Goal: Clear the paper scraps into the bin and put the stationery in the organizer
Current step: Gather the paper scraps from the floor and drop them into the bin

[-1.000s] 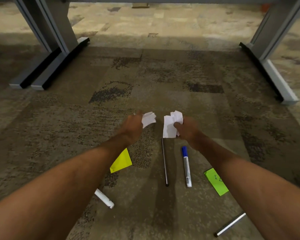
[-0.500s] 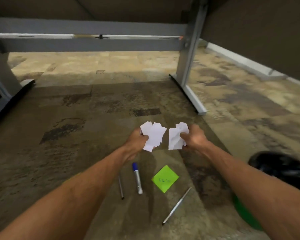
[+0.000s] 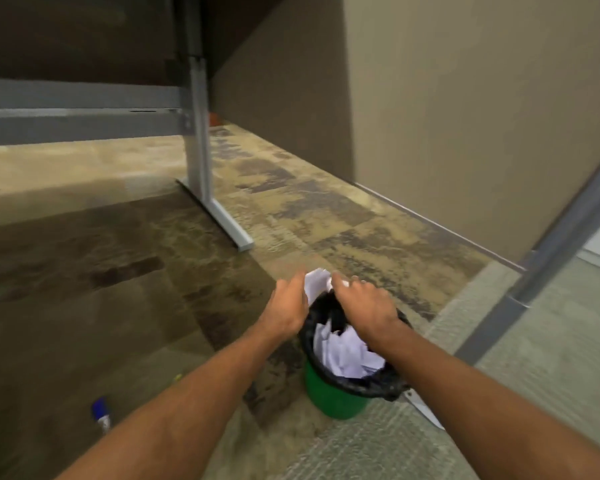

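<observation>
Just right of the frame's centre, the left hand (image 3: 286, 308) and the right hand (image 3: 366, 306) meet above the far rim of the small green plastic bin lined with a black bag (image 3: 333, 396), placed so whatever they let go should fall inside rather than onto the carpet. The left hand's fingers press against a bunch of crumpled white paper scraps (image 3: 316, 284), pinched between the two hands; the right hand is curled knuckles-up over them, though how much it grips itself I cannot tell. Below, more white scraps (image 3: 343, 351) already lie heaped in the liner (so the bin is part-filled). Outward, at the lower left edge, a blue-capped white marker (image 3: 100, 412) lies on the mottled brown carpet (image 3: 118, 306), presumably waiting for the organizer, which is not in view. A grey metal desk leg (image 3: 201, 161) stands at upper centre.
</observation>
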Available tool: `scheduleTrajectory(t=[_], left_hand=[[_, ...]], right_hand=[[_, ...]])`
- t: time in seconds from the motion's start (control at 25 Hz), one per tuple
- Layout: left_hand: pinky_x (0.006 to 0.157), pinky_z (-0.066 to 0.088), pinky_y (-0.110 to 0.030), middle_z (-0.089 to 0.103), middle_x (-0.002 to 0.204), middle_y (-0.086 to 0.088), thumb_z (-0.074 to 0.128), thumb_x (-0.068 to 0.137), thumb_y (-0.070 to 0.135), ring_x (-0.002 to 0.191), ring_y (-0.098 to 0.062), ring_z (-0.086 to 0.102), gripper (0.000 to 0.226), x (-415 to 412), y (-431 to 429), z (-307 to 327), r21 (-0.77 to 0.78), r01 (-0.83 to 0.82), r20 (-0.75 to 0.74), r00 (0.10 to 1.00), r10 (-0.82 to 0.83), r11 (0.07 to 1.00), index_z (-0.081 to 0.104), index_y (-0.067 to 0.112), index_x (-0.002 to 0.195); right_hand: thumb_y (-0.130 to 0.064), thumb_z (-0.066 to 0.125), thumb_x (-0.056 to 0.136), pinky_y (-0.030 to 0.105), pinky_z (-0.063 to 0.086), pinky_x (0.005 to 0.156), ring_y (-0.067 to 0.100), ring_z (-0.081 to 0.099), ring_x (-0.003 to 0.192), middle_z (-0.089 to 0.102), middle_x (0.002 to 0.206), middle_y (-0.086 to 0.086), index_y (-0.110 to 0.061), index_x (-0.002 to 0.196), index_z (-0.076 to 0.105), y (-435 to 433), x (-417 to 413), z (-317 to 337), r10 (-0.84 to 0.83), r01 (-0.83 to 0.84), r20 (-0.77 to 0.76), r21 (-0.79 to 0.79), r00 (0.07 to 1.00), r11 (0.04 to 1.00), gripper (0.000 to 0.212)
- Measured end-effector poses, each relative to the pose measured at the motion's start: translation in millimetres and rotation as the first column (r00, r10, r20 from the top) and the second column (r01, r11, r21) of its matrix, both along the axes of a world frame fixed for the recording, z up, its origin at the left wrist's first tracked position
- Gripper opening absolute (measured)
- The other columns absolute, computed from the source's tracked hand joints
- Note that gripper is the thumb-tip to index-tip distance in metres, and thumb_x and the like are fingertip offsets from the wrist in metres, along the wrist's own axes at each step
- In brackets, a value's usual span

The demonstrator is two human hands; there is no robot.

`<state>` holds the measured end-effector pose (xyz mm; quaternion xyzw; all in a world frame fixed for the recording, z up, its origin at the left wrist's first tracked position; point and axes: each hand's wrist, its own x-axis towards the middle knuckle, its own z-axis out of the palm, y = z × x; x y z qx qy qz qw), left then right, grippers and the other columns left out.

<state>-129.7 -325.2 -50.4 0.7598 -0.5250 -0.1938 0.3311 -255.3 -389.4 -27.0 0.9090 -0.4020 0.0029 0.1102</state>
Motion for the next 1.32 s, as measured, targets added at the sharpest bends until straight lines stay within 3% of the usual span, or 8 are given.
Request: scheduleTrajectory(t=[0.12,0.24,0.36,0.48,0.72,0.84,1.04,1.32], left_hand=[[0.083,0.043,-0.041,0.055,0.120,-0.024,0.035,0.096,0.013,0.110,-0.039,0.054,0.028,-47.8,-24.4,-15.8,0.082,0.119,0.162,0.978,-0.131,0.990,0.038,0.011,0.124],[0.097,0.039,-0.042,0.052,0.130,-0.015,0.024,0.099,0.043,0.123,-0.034,0.047,0.035,-75.0,-37.5,-39.4,0.200,0.240,0.285,0.913,-0.290,0.950,0.045,0.024,0.120],[0.117,0.015,-0.049,0.018,0.156,-0.023,0.044,0.097,0.030,0.147,-0.038,0.010,0.063,-80.5,-48.0,-68.4,0.350,0.144,0.323,0.909,-0.264,0.926,0.009,0.025,0.150],[0.114,-0.007,-0.062,0.010,0.153,-0.035,0.057,0.091,0.023,0.144,-0.049,-0.001,0.088,-79.7,-44.6,-77.9,0.407,0.069,0.522,0.801,-0.294,0.911,-0.009,0.028,0.149],[0.107,-0.018,-0.066,-0.007,0.161,-0.011,0.031,0.096,0.053,0.147,-0.035,-0.014,0.070,-74.8,-37.6,-79.7,0.418,0.068,0.615,0.713,-0.338,0.906,0.000,0.023,0.151],[0.107,-0.019,-0.066,-0.009,0.161,-0.006,0.028,0.095,0.057,0.147,-0.032,-0.015,0.072,-66.0,-29.5,-74.0,0.365,0.060,0.623,0.725,-0.292,0.929,0.001,0.022,0.152],[0.108,-0.015,-0.066,-0.007,0.162,-0.005,0.028,0.095,0.056,0.148,-0.034,-0.009,0.069,-29.1,-3.1,-57.9,0.282,0.017,0.588,0.787,-0.187,0.959,0.002,0.025,0.152],[0.113,-0.009,-0.065,-0.001,0.162,-0.007,0.045,0.091,0.042,0.148,-0.033,-0.005,0.075,79.9,91.1,-80.7,0.261,-0.228,0.504,0.861,0.069,0.938,0.005,0.022,0.151]], right_hand=[[-0.004,0.046,0.093,0.045,0.052,0.087,0.037,0.056,0.114,0.055,0.125,0.024,-0.005,0.140,0.033,-14.4,-30.2,-23.0,-0.088,0.092,-0.097,0.038,0.991,0.995,0.049],[-0.001,0.053,0.090,0.048,0.050,0.094,0.040,0.046,0.127,0.044,0.139,0.026,-0.003,0.136,0.038,-20.8,-47.8,-46.1,-0.152,0.171,-0.138,0.143,0.979,0.975,0.048],[-0.008,0.061,0.088,0.054,0.041,0.106,0.035,0.018,0.146,0.019,0.157,0.016,-0.012,0.146,0.023,-25.9,-56.8,-70.2,-0.184,0.216,-0.128,0.322,0.975,0.922,0.069],[-0.017,0.059,0.091,0.061,0.030,0.111,0.032,0.006,0.149,0.009,0.160,0.012,-0.017,0.150,0.005,-27.0,-62.4,-88.6,-0.197,0.242,-0.157,0.369,0.968,0.897,0.080],[-0.005,0.066,0.084,0.053,0.021,0.118,0.032,0.003,0.149,0.004,0.160,0.018,-0.006,0.149,-0.009,-17.0,-63.3,-80.5,-0.170,0.229,-0.218,0.285,0.961,0.931,0.099],[-0.016,0.062,0.089,0.052,0.021,0.118,0.033,0.002,0.149,0.002,0.160,0.018,-0.008,0.148,-0.013,-16.9,-57.0,-73.4,-0.151,0.206,-0.222,0.247,0.963,0.947,0.096],[-0.033,0.049,0.095,0.051,0.022,0.118,0.033,0.004,0.149,0.002,0.161,0.012,-0.016,0.150,-0.009,-4.3,-15.1,-54.3,-0.015,0.043,-0.147,0.186,0.989,0.982,0.082],[-0.032,0.048,0.095,0.046,0.021,0.118,0.026,0.008,0.149,0.007,0.161,0.009,-0.021,0.151,-0.004,66.6,116.8,-65.6,0.347,-0.335,-0.081,0.134,0.934,0.933,0.077]])
